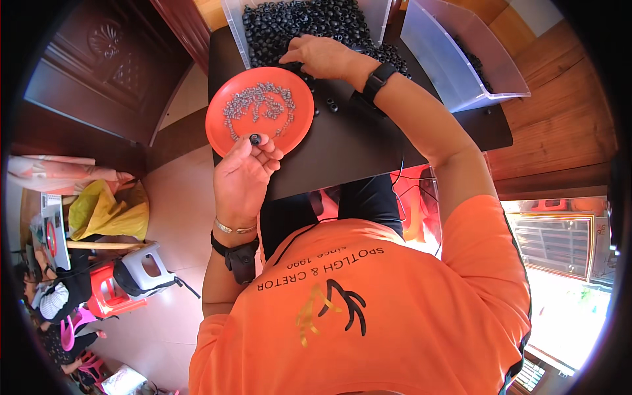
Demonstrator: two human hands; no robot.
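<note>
Between the thumb and fingertips of my left hand (245, 176) is a small black ring-shaped part (255, 139) with a hole in its middle. This hand is at the near edge of a round orange plate (299, 128), on which many tiny silvery metal pieces (257, 99) lie spread in a rough ring. My right hand (322, 58) reaches to the front of a clear plastic bin (235, 29), over a heap of small black parts (303, 23). Its fingers are bent and drawn together; what they hold, if anything, is hidden.
A second clear bin (454, 72) with some black parts stands tilted at the right. Loose black parts (332, 105) lie on the dark table (342, 151). Stools (145, 270), a yellow bag (108, 210) and another person (72, 296) are off to the left.
</note>
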